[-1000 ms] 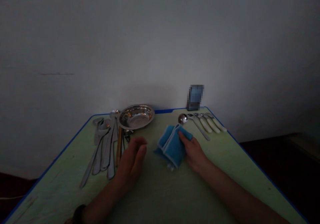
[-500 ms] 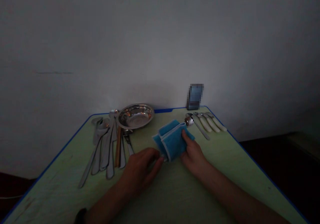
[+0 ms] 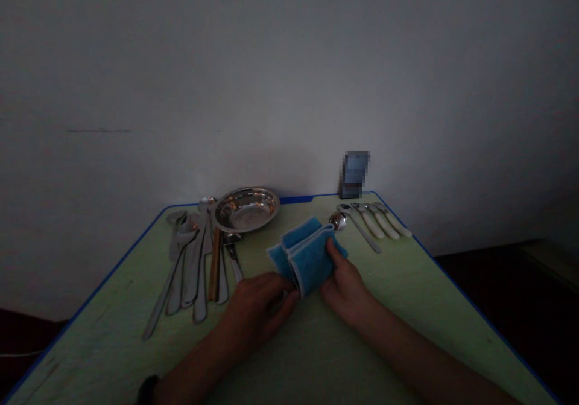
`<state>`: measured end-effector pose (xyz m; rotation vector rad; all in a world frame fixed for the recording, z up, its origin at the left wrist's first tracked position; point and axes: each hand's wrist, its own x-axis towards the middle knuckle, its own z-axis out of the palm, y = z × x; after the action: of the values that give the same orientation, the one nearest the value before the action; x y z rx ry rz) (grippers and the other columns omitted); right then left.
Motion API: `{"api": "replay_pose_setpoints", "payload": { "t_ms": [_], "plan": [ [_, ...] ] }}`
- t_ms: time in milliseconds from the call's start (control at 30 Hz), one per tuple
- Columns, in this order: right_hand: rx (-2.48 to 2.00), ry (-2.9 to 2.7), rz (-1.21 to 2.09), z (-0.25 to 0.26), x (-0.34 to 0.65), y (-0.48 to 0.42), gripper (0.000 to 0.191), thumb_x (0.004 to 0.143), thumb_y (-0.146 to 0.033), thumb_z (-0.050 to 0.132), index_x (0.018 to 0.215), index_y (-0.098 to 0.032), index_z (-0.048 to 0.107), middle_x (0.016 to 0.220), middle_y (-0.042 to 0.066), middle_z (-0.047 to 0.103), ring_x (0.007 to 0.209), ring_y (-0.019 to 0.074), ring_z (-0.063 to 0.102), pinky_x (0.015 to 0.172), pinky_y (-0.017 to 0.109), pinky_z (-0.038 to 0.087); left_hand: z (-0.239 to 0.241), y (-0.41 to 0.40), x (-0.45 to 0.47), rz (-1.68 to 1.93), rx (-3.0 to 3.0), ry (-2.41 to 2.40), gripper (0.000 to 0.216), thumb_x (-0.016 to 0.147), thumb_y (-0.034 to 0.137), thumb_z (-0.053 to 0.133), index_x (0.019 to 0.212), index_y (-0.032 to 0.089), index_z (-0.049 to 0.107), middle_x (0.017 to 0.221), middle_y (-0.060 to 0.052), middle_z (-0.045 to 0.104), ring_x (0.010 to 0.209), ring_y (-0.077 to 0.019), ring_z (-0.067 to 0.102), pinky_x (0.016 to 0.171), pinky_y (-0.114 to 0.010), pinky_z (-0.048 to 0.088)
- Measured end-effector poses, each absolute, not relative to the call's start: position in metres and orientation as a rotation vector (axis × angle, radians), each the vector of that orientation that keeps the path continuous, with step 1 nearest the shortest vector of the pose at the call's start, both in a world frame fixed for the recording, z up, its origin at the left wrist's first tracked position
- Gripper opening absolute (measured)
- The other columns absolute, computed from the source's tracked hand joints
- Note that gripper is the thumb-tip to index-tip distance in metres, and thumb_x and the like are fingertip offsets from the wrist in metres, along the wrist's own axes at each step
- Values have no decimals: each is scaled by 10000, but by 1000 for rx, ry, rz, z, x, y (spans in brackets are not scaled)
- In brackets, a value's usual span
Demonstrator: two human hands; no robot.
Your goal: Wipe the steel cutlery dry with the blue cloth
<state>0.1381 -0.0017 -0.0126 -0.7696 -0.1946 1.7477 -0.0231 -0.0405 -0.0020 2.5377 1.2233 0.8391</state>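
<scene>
A folded blue cloth (image 3: 312, 260) with pale edging is gripped by my right hand (image 3: 346, 287), thumb on top and fingers beneath. From the cloth's far side pokes the shiny bowl of a metal spoon (image 3: 338, 220); its handle is hidden by the cloth. My left hand (image 3: 265, 302) pinches at the cloth's near left corner, in line with the spoon, apparently on its handle end. Left of that hand, a fork (image 3: 234, 263) lies on the table.
Several metal spoons and other cutlery (image 3: 190, 272) lie at left beside brown chopsticks (image 3: 214, 266). A steel bowl (image 3: 246, 210) stands at the back. Right of it are a blurred phone (image 3: 354, 175) against the wall and several white-handled utensils (image 3: 384, 221). The green table (image 3: 289, 369) has blue edges.
Both hands with the cloth have shifted slightly toward me. The spoon's bowl has moved a little left and nearer, away from the utensils at right.
</scene>
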Motion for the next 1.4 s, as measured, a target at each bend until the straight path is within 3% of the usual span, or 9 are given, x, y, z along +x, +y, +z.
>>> {"api": "replay_pose_setpoints", "payload": {
  "t_ms": [400, 567, 767, 967, 1200, 1400],
  "plan": [
    [-697, -174, 1827, -5, 132, -6, 285, 868, -318, 434, 749, -193, 660, 740, -9, 709, 678, 106, 637, 760, 243, 489, -8, -40, -22, 910, 2312, 1447, 86, 784, 254, 525, 829, 191, 488, 540, 81, 444, 442, -86, 433, 425, -176, 306],
    [-695, -147, 1866, -4, 131, -8, 344, 887, -333, 381, 751, -177, 655, 720, 6, 706, 670, 115, 639, 745, 255, 492, -3, -41, -21, 850, 2366, 1415, 87, 827, 263, 469, 811, 185, 503, 548, 66, 462, 458, -91, 443, 454, -192, 324],
    [-753, -175, 1792, -11, 135, -2, 213, 827, -346, 497, 830, -184, 636, 812, 15, 709, 721, 136, 642, 719, 279, 500, 4, -39, -25, 847, 2236, 1393, 237, 882, 273, 362, 713, 174, 497, 555, 50, 464, 480, -95, 453, 465, -194, 341],
    [-925, -236, 1626, -14, 145, 5, 142, 763, -323, 589, 795, -187, 615, 736, -3, 699, 649, 129, 633, 668, 264, 509, 4, -41, -26, 865, 2374, 1268, 251, 838, 234, 378, 603, 182, 450, 475, 68, 388, 405, -80, 403, 421, -189, 280],
    [-945, -419, 1447, -9, 156, 11, 245, 663, -297, 683, 876, -187, 630, 823, 9, 700, 761, 162, 640, 725, 302, 509, 4, -45, -28, 956, 2470, 1277, 234, 802, 211, 387, 569, 199, 407, 451, 73, 356, 381, -88, 407, 431, -203, 291],
    [-973, -551, 1355, -15, 155, 10, 366, 599, -290, 723, 931, -185, 611, 821, 2, 691, 691, 146, 628, 700, 296, 498, 5, -34, -27, 780, 2097, 1632, 270, 905, 350, 284, 753, 206, 454, 535, 50, 498, 467, -140, 535, 450, -223, 362]
  ]
}}
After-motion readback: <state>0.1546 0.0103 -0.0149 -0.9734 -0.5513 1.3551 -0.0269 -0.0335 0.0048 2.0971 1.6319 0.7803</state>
